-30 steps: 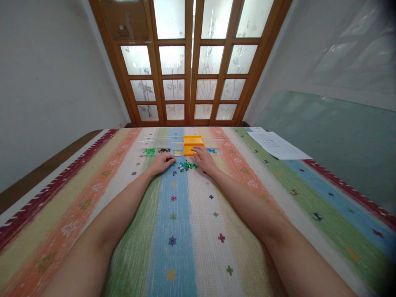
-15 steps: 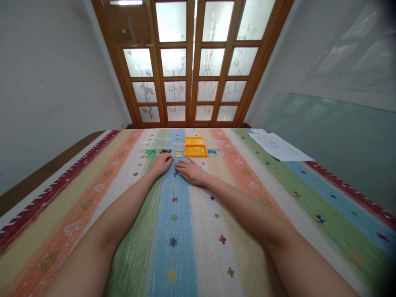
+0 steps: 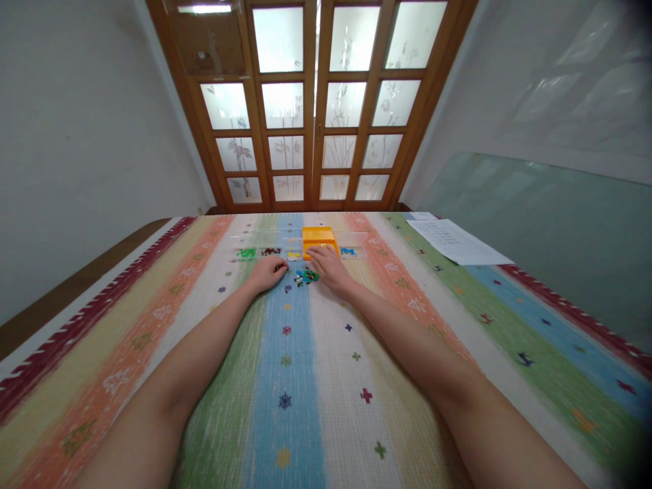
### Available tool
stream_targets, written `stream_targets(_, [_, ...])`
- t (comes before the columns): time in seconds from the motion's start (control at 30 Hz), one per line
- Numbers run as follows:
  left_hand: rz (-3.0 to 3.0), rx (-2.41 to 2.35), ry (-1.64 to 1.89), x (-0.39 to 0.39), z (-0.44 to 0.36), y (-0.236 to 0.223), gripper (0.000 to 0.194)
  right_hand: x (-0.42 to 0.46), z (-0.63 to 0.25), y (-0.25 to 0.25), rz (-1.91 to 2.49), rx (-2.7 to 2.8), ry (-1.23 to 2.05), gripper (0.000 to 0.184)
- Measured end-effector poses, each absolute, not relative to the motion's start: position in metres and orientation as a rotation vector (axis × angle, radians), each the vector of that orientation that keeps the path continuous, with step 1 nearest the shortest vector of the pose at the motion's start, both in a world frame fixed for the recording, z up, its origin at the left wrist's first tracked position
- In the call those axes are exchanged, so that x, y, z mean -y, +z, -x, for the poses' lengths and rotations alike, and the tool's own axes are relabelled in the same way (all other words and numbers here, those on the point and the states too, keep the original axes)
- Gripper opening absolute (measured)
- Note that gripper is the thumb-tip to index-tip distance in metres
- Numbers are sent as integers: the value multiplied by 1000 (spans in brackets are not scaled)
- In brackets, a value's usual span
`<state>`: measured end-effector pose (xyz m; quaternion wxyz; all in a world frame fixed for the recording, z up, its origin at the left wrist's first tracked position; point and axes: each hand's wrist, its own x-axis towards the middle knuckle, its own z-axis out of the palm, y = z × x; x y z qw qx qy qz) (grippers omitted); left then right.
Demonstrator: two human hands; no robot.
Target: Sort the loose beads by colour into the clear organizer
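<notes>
My left hand [image 3: 268, 274] rests on the cloth with its fingers curled closed; what they hold, if anything, is hidden. Just right of it lies a loose pile of small mixed-colour pieces [image 3: 305, 277], mostly green, blue, dark and white. My right hand [image 3: 330, 269] reaches over the front edge of the open orange box [image 3: 316, 234], fingers stretched out and pointing left. White pieces [image 3: 333, 248] inside that box are partly covered by the hand. Clear boxes in the same row hold green pieces [image 3: 246, 253], dark brown pieces [image 3: 271, 251], yellow pieces [image 3: 294, 255] and blue pieces [image 3: 348, 251].
A striped, patterned tablecloth [image 3: 285, 435] covers the table. Printed paper sheets [image 3: 456, 241] lie at the right far side. Behind the table stand wooden doors with glass panes [image 3: 313, 142], and a pale glass panel [image 3: 550, 224] leans along the right wall.
My right hand has moved forward and right, from over the cloth to the orange box, uncovering the mixed pile. My left hand has stayed nearly in place, with fingers still curled.
</notes>
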<state>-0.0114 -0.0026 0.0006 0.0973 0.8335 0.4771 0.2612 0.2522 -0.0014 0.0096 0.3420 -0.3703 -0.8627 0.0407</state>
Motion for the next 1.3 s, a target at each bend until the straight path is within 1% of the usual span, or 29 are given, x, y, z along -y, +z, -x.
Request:
stream_targets(0.17, [-2513,-1304,735,7,11,7,21,-26,-288,0,1283,1825,8,46])
stream_targets(0.3, [-2497,-1276,738,7,11,7,20,-37,-305,-9,1505,1709,-12,45])
stream_targets(0.4, [-2415,-1229,736,5,15,8,19,-41,-306,-14,1579,1684,-29,44])
stream_targets(0.5, [-2279,-1096,639,3,21,12,19,-41,-304,-15,1558,1669,-32,44])
stream_targets(0.63, [-2128,-876,379,3,29,21,23,-40,-301,-16,1507,1695,-32,43])
stream_targets(0.83, [-2239,-825,234,6,26,33,33,-38,-298,-17,1480,1755,-48,39])
stream_targets(0.93, [-2322,-857,229,8,22,33,32,-37,-297,-17,1458,1761,-46,38])
stream_targets(1.1, [-2333,-883,245,17,9,32,17,-35,-295,-16,1430,1769,-47,38])
stream_targets(1.2, [-2367,-919,332,23,0,32,13,-33,-295,-15,1417,1775,-49,38])
stream_targets(1.3, [-2344,-979,493,23,-2,29,12,-33,-295,-14,1414,1787,-35,38])
